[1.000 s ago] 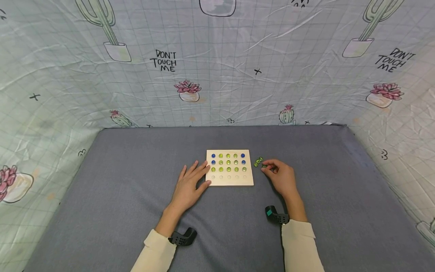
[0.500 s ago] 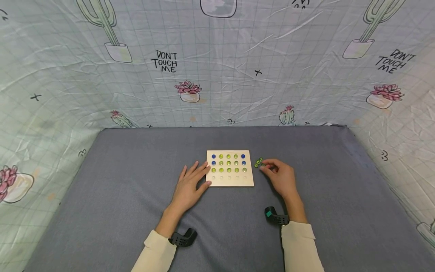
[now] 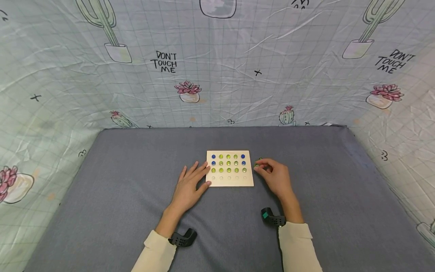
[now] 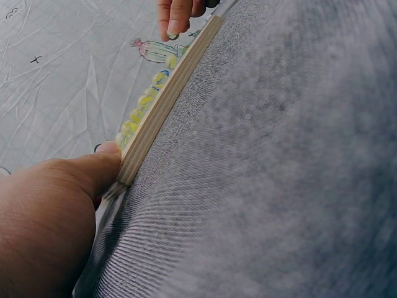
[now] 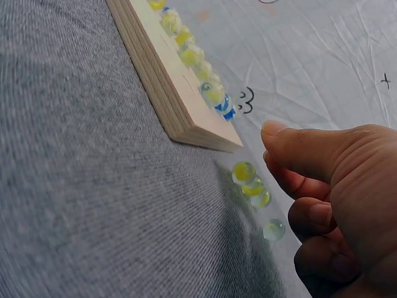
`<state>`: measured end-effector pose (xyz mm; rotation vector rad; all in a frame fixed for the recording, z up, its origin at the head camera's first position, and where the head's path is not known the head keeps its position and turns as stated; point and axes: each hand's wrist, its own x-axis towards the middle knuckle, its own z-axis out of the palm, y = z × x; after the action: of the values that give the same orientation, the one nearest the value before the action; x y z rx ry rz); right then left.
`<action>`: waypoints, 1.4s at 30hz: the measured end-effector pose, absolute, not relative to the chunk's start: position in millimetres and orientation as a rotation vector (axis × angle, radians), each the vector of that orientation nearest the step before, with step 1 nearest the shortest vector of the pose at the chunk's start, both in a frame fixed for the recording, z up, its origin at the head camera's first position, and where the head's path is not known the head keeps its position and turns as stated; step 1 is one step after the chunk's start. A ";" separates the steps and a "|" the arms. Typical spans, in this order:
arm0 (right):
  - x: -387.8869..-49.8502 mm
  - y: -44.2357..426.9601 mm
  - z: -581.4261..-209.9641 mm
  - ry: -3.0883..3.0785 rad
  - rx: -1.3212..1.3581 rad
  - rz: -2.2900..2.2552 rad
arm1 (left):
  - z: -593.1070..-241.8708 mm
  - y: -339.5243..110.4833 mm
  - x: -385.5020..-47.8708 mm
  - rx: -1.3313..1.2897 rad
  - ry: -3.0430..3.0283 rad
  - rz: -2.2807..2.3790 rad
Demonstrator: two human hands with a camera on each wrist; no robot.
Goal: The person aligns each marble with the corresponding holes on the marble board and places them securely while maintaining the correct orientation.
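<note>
A pale wooden board [image 3: 234, 183] lies on the grey cloth, with green-yellow marbles [image 3: 229, 163] and blue marbles [image 3: 213, 156] in its three far rows; the nearest row shows bare hollows. My left hand [image 3: 187, 190] rests at the board's left side, fingers spread and fairly straight, fingertips and thumb touching its edge. Just off the right edge, my right hand [image 3: 278, 179] pinches a marble [image 4: 173, 36] between thumb and finger, as the left wrist view shows. Several loose marbles [image 5: 253, 186] lie on the cloth below that hand, mostly covered by it in the head view.
The grey cloth [image 3: 136, 162] covers the table and wrinkles near the left forearm. A hanging sheet with cactus prints [image 3: 224, 94] stands behind the table and on both sides. Each wrist wears a black camera band [image 3: 183, 237].
My right hand has moved slightly left, from beside the loose marbles to over them, nearer the board. The left hand and the board have stayed in place.
</note>
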<state>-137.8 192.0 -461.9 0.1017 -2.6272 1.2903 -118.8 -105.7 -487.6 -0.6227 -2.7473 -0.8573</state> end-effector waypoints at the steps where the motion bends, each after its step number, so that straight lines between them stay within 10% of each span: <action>1: -137.7 191.1 -461.7 -2.627 0.102 1.296 | -487.4 -105.7 -118.7 -0.623 -2.748 -0.857; 42: -133.7 149.8 -450.7 -2.652 0.206 1.328 | -489.2 -106.3 -119.3 -0.617 -2.738 -0.859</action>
<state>-133.7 149.8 -450.7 0.2057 -2.6524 1.3282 -119.3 -106.3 -489.2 -0.6172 -2.7375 -0.8591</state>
